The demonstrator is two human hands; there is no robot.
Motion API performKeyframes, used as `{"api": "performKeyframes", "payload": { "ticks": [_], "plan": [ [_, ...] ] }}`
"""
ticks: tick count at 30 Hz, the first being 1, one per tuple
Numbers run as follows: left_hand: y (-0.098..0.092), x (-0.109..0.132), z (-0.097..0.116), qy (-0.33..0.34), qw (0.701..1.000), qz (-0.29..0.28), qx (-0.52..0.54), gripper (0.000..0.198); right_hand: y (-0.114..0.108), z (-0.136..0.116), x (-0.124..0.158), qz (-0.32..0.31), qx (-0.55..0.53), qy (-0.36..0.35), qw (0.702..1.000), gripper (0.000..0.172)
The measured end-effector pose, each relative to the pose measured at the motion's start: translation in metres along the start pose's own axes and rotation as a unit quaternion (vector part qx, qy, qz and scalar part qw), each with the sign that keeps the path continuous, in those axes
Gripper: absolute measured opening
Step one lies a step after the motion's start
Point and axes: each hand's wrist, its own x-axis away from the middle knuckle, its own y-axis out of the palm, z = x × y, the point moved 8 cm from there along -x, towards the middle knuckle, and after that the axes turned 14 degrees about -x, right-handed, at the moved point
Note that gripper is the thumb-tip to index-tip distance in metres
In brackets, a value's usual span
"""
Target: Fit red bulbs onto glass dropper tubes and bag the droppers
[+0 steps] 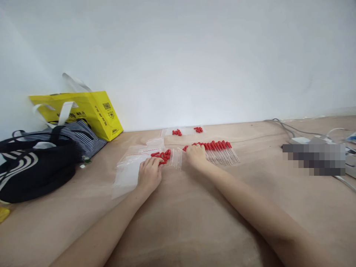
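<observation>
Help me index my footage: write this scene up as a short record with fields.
Left hand: at loose red pieces; grip unclear
Right hand: at the left end of a row of red-tipped sticks; grip hidden
Between hands: bare white sticks
Beside left hand: clear plastic bags
Far left: yellow bag, striped bag, black bag

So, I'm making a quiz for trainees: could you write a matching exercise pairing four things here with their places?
Things:
1. Left hand
2. Right hand
3. Yellow shopping bag
4. Clear zip bags

Places:
A. Behind the striped bag
B. At the row of red-tipped sticks
C. Flat on the table
D. At the small heap of red caps

Pairs: 1-D, 2-B, 3-A, 4-C
</observation>
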Motion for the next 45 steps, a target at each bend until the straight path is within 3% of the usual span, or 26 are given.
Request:
{"api": "performKeyframes", "payload": {
  "ticks": [4, 7, 11, 18, 22, 27, 30, 36, 45],
  "plan": [
    [-0.006, 0.009, 0.029, 0.058, 0.996, 0.001, 0.067, 0.013, -0.013, 0.03, 0.042, 0.006, 0.005, -0.038, 0.999, 0.022],
    [-0.007, 0.016, 0.05, 0.097, 0.988, -0.003, 0.119, 0.013, -0.015, 0.05, 0.076, -0.003, 0.005, -0.124, 0.992, 0.015],
    [-0.008, 0.022, 0.068, 0.154, 0.974, -0.01, 0.164, 0.016, -0.016, 0.07, 0.098, -0.017, -0.042, -0.173, 0.984, 0.012],
    [-0.012, 0.022, 0.072, 0.169, 0.968, -0.016, 0.186, 0.015, -0.022, 0.064, 0.094, -0.021, -0.126, -0.189, 0.974, 0.019],
    [-0.014, 0.022, 0.075, 0.167, 0.967, -0.013, 0.192, 0.012, -0.013, 0.061, 0.092, -0.024, -0.152, -0.178, 0.972, 0.015],
    [-0.013, 0.023, 0.078, 0.157, 0.966, -0.018, 0.203, 0.011, -0.008, 0.07, 0.096, 0.038, -0.174, -0.12, 0.977, 0.015],
    [-0.013, 0.024, 0.08, 0.151, 0.966, -0.02, 0.208, 0.013, -0.01, 0.072, 0.099, 0.059, -0.234, -0.106, 0.965, 0.013],
    [-0.01, 0.024, 0.082, 0.148, 0.963, -0.028, 0.224, 0.018, -0.012, 0.062, 0.101, 0.058, -0.31, -0.142, 0.938, 0.009],
    [-0.009, 0.023, 0.083, 0.135, 0.959, -0.034, 0.248, 0.018, -0.006, 0.046, 0.106, 0.03, -0.277, -0.188, 0.942, 0.017]
  ]
}}
